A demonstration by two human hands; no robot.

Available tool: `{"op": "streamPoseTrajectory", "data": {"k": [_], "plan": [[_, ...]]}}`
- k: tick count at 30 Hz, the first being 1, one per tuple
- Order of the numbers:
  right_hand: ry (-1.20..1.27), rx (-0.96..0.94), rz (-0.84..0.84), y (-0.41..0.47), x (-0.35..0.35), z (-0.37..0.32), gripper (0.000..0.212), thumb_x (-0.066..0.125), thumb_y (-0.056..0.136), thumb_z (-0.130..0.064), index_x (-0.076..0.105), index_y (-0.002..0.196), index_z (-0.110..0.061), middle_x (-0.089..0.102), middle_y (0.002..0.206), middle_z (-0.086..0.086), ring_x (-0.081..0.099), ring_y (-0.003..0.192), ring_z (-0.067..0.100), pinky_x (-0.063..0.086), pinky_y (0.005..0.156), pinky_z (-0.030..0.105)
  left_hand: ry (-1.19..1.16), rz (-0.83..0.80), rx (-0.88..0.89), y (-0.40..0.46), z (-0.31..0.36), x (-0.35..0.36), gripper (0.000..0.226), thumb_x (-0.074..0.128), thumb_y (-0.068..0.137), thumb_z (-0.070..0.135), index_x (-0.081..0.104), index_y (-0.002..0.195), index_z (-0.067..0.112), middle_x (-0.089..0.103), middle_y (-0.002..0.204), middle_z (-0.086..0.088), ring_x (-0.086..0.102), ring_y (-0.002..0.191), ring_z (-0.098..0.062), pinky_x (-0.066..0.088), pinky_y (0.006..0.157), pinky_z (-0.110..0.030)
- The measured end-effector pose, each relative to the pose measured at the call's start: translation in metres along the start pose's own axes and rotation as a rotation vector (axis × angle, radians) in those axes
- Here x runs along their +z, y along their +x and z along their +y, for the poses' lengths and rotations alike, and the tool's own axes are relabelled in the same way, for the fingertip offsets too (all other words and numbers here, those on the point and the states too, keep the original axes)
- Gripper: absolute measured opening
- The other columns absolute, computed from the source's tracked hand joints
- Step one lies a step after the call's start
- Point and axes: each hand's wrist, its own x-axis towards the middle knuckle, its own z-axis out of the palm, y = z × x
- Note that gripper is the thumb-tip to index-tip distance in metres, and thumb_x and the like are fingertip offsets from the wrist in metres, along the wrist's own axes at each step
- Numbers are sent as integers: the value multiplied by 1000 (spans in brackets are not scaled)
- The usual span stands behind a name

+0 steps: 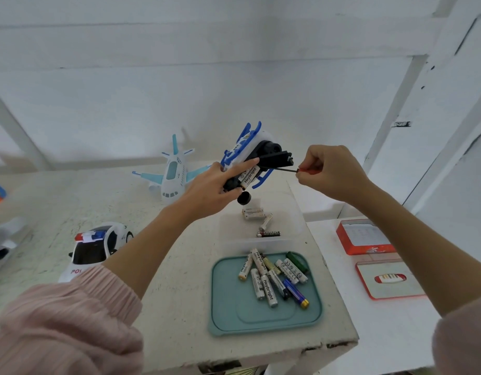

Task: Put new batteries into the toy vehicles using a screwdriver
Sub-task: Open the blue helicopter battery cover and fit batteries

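My left hand (216, 184) holds a blue and white toy vehicle (249, 151) upside down in the air, its black battery cover (277, 158) swung open. White "Heybright" batteries (249, 177) show in the compartment, under my forefinger. My right hand (330, 171) pinches a small red-handled screwdriver (301, 171), whose dark shaft points left into the toy's underside. A teal tray (226, 304) near the front holds several loose batteries (274, 277). A clear box (296, 212) behind it holds a few more batteries (261, 220).
A white and light-blue toy plane (173, 171) stands behind my left hand. A toy police car (96, 247) sits at the left. To the right, an orange box (364, 236) and its lid (388, 280) rest on a white surface. More toys lie at the far left edge.
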Motion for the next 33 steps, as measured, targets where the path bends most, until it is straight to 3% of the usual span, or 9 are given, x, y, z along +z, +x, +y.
{"op": "streamPoseTrajectory", "data": {"k": [11,15,24,33], "plan": [[-20,-18,-8,-4,-1,2,9,67,71,-10,61,67,-13,60,57,-10,55,56,10,52,68,34,24,-28,23,0,0,1,58,47,96,29,16,130,66,42,96,-3,44,81,-19,34,72,-27],[-48,-30,-19,-6,-2,2,8,67,72,-9,61,67,-11,61,57,-4,56,57,16,51,67,32,33,-42,26,0,-1,3,58,46,96,30,16,129,67,41,94,-1,43,79,-17,34,72,-26],[-249,-150,48,-8,11,-10,6,61,77,-13,60,73,-9,58,58,1,49,54,20,40,57,27,0,-46,10,2,3,5,58,46,97,31,14,128,68,43,96,-2,44,82,-19,35,75,-28],[-128,-63,-10,3,3,-9,4,63,72,-7,62,69,-4,59,58,3,47,57,20,41,60,26,-1,-50,9,1,2,3,58,46,97,32,12,127,69,45,100,-4,47,86,-21,42,80,-31]]}}
